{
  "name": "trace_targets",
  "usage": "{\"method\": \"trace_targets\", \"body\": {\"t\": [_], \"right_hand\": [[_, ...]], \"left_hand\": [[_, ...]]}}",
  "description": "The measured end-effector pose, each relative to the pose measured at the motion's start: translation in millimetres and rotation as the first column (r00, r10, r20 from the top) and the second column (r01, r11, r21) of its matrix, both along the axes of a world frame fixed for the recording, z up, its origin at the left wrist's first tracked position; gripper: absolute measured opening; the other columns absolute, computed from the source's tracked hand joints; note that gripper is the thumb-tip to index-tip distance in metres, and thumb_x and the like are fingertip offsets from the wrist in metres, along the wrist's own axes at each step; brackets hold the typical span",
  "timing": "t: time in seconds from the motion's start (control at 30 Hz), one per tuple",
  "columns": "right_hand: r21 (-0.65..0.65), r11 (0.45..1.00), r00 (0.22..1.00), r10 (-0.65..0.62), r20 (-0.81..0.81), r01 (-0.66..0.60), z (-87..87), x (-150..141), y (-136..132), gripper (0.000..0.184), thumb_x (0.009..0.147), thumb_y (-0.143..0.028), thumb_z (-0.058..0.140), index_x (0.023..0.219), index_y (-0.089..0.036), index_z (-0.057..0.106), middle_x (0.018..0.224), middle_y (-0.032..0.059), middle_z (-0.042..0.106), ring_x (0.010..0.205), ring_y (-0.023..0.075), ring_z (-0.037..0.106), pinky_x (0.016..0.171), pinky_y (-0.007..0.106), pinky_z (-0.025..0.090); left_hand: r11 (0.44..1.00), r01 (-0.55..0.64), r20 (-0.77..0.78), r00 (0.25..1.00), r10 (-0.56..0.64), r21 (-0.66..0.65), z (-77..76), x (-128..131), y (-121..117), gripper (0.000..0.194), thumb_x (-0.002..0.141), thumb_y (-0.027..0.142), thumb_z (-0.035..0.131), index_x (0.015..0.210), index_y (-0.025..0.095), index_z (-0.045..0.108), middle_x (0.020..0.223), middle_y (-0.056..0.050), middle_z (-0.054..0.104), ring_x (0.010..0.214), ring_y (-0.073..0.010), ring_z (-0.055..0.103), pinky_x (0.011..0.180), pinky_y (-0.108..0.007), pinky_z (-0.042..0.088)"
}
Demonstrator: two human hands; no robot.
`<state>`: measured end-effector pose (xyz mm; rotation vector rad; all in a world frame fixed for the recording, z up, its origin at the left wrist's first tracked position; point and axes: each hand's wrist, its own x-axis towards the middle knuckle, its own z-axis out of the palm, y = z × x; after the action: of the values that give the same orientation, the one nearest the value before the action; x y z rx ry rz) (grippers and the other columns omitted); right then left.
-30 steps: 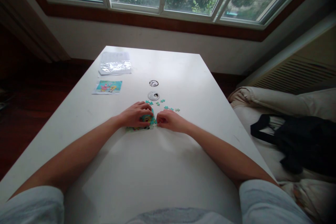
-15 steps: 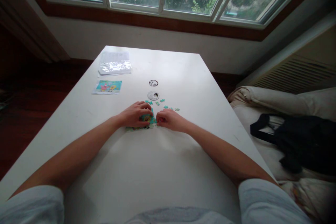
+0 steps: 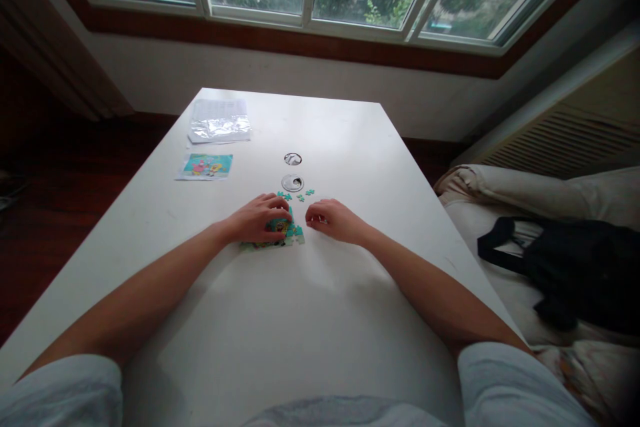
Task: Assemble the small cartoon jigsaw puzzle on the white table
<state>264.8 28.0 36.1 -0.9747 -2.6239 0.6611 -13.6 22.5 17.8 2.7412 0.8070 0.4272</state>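
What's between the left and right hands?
In the head view, the right end of the partly joined puzzle lies between the left hand and the right hand.

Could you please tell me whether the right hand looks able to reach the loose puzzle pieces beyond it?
Probably yes: the right hand is close to the loose puzzle pieces, with only bare white tabletop showing between.
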Motion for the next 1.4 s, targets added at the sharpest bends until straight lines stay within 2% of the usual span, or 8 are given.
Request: {"method": "trace_targets", "body": {"t": [0.1, 0.2, 0.27, 0.33, 0.57, 0.83, 1.13, 1.4], "right_hand": [[0.061, 0.980, 0.965, -0.198, 0.171, 0.190, 11.7, 17.6, 10.9, 0.007, 0.093, -0.021, 0.064, 0.090, -0.018, 0.069, 0.085, 0.0027, 0.069, 0.077, 0.0137, 0.057, 0.068, 0.024, 0.033], [0.172, 0.930, 0.851, -0.366, 0.376, 0.325, 17.2, 34.4, 19.0, 0.009, 0.093, -0.025, 0.062, 0.094, -0.021, 0.069, 0.094, 0.0046, 0.071, 0.084, 0.0173, 0.060, 0.065, 0.026, 0.029], [0.179, 0.922, 0.793, -0.386, 0.471, 0.343, 16.9, 41.1, 21.5, 0.010, 0.093, -0.028, 0.062, 0.097, -0.022, 0.069, 0.100, 0.0052, 0.072, 0.088, 0.0189, 0.061, 0.064, 0.027, 0.029], [0.160, 0.931, 0.777, -0.362, 0.515, 0.329, 14.8, 43.0, 22.1, 0.012, 0.093, -0.028, 0.062, 0.100, -0.023, 0.069, 0.104, 0.0055, 0.072, 0.089, 0.0191, 0.062, 0.063, 0.027, 0.030], [0.122, 0.960, 0.850, -0.279, 0.447, 0.251, 8.2, 39.2, 25.6, 0.025, 0.092, -0.013, 0.055, 0.107, -0.026, 0.070, 0.112, 0.0034, 0.070, 0.092, 0.0164, 0.063, 0.068, 0.024, 0.035], [0.113, 0.929, 0.812, -0.364, 0.457, 0.352, 10.4, 43.9, 28.2, 0.020, 0.092, -0.037, 0.065, 0.108, -0.024, 0.070, 0.106, 0.0045, 0.070, 0.087, 0.0166, 0.062, 0.066, 0.024, 0.034], [0.151, 0.931, 0.843, -0.366, 0.394, 0.333, 3.7, 39.6, 27.4, 0.017, 0.093, -0.028, 0.064, 0.108, -0.022, 0.069, 0.109, 0.0083, 0.067, 0.101, 0.0207, 0.060, 0.073, 0.026, 0.040], [0.164, 0.924, 0.844, -0.382, 0.378, 0.345, -1.1, 42.2, 30.5, 0.012, 0.094, -0.025, 0.062, 0.103, -0.021, 0.069, 0.107, 0.0078, 0.066, 0.101, 0.0204, 0.057, 0.076, 0.026, 0.041]], "left_hand": [[1.000, -0.001, 0.012, 1.000, 0.001, -0.005, -0.8, -0.4, 0.4, 0.031, 0.090, 0.043, 0.070, 0.117, 0.028, 0.070, 0.124, -0.007, 0.063, 0.112, -0.0249, 0.056, 0.104, -0.039, 0.041], [1.000, 0.003, 0.017, 1.000, -0.003, -0.008, -1.0, -0.8, 1.2, 0.030, 0.091, 0.043, 0.069, 0.117, 0.027, 0.070, 0.124, -0.008, 0.063, 0.113, -0.0248, 0.057, 0.105, -0.039, 0.041], [1.000, 0.002, 0.023, 1.000, -0.001, -0.011, -0.6, -0.8, 1.5, 0.030, 0.091, 0.042, 0.069, 0.116, 0.027, 0.070, 0.124, -0.008, 0.064, 0.113, -0.0245, 0.057, 0.105, -0.038, 0.042], [1.000, -0.001, 0.027, 1.000, 0.001, -0.012, 0.0, -0.6, 1.6, 0.029, 0.090, 0.041, 0.069, 0.116, 0.028, 0.070, 0.124, -0.008, 0.064, 0.112, -0.0243, 0.058, 0.104, -0.038, 0.042], [1.000, -0.002, 0.021, 1.000, 0.003, -0.008, 0.9, -0.6, 1.0, 0.028, 0.090, 0.040, 0.069, 0.115, 0.027, 0.070, 0.123, -0.008, 0.064, 0.112, -0.0243, 0.058, 0.104, -0.038, 0.042], [1.000, 0.002, 0.020, 1.000, -0.002, -0.016, 1.6, -1.2, 1.1, 0.028, 0.091, 0.039, 0.068, 0.116, 0.027, 0.070, 0.124, -0.008, 0.064, 0.112, -0.0243, 0.058, 0.105, -0.038, 0.041], [1.000, -0.004, 0.024, 1.000, 0.005, -0.019, 0.3, -1.2, 1.5, 0.028, 0.090, 0.040, 0.070, 0.116, 0.028, 0.070, 0.123, -0.007, 0.064, 0.113, -0.0245, 0.058, 0.105, -0.039, 0.041], [1.000, 0.000, 0.027, 1.000, 0.001, -0.023, 2.4, -0.5, 0.8, 0.028, 0.091, 0.041, 0.068, 0.115, 0.028, 0.071, 0.123, -0.008, 0.064, 0.113, -0.0247, 0.058, 0.105, -0.038, 0.041]]}}
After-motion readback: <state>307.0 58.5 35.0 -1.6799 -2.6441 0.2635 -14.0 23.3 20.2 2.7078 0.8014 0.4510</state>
